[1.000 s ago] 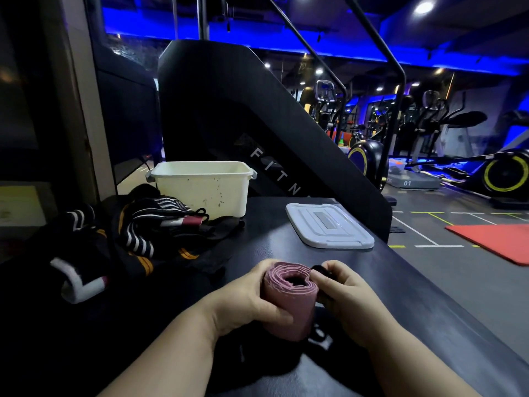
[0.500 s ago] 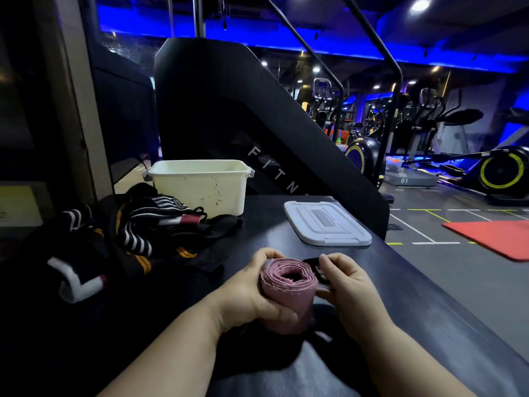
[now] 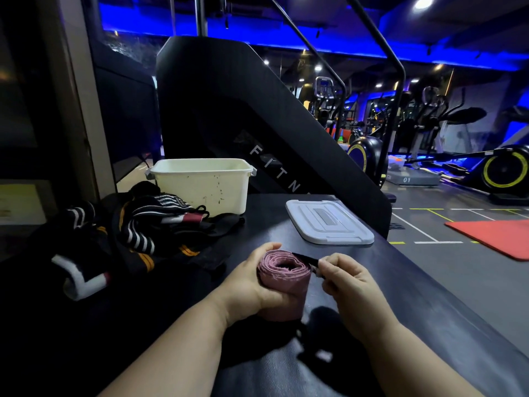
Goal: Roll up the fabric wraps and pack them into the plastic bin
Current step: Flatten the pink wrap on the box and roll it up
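Right hand (image 3: 349,285) pulled away pinching black strap (image 3: 304,257); left hand (image 3: 252,285) grips pink roll (image 3: 289,295) near lid (image 3: 329,224).

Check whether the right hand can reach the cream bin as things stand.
Probably yes. The bin stands open, its lid off to the right, and nothing tall stands between. But the right hand is pinching the black strap of the pink roll, so it must let go first.

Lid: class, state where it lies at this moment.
In the head view, the lid lies flat on the black table, right of the bin and just beyond the right hand.
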